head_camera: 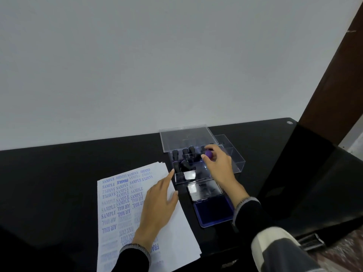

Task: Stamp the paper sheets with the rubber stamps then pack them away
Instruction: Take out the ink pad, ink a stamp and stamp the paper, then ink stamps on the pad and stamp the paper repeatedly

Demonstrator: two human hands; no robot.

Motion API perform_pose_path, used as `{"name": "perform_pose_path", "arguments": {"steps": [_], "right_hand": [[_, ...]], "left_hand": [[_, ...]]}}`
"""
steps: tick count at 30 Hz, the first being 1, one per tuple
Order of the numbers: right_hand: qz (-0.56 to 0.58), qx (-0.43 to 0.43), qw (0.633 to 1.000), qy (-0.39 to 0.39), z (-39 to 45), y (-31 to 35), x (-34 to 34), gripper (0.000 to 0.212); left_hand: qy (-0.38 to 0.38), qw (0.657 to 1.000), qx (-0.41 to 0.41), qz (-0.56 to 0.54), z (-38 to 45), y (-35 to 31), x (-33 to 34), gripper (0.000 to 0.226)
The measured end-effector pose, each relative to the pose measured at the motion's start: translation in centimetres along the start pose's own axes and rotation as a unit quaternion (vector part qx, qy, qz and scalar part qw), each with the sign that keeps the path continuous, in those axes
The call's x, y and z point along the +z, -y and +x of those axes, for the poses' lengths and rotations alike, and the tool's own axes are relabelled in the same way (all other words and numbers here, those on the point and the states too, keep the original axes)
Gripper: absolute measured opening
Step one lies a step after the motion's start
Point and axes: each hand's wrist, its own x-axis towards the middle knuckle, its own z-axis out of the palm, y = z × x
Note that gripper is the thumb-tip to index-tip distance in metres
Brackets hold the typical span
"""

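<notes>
A stack of white paper sheets (176, 228) covered in blue stamp prints lies on the black table. My left hand (159, 203) rests flat on it with fingers straight. Behind it stands a clear plastic box (238, 160) with its lid (186, 137) raised, holding several dark-handled rubber stamps (185, 162). My right hand (218, 162) is over the box and pinches a stamp by its purple handle (208, 154). An open ink pad (213, 211) with a blue surface lies in front of the box, its lid (204, 190) folded back.
The black table (59, 173) runs along a white wall. A dark wooden post (334, 75) rises at the right. A black raised block (306, 173) sits on the table's right side, close to my right forearm.
</notes>
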Motion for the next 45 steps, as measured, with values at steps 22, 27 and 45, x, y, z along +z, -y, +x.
{"name": "perform_pose_path", "arguments": {"steps": [22, 27, 45], "right_hand": [[-0.433, -0.002, 0.858, 0.277, 4.0, 3.4, 2.8, 0.033], [-0.294, -0.02, 0.944, 0.145, 3.7, 2.4, 1.7, 0.032], [-0.149, -0.037, 0.987, 0.047, -0.1, -5.1, -3.5, 0.025]], "left_hand": [[0.011, 1.0, -0.012, 0.004, -0.1, -0.6, -0.6, 0.06], [-0.06, 0.984, -0.068, -0.151, 1.1, -0.1, -1.1, 0.021], [0.158, 0.851, 0.266, 0.425, 13.3, -6.3, -0.5, 0.032]]}}
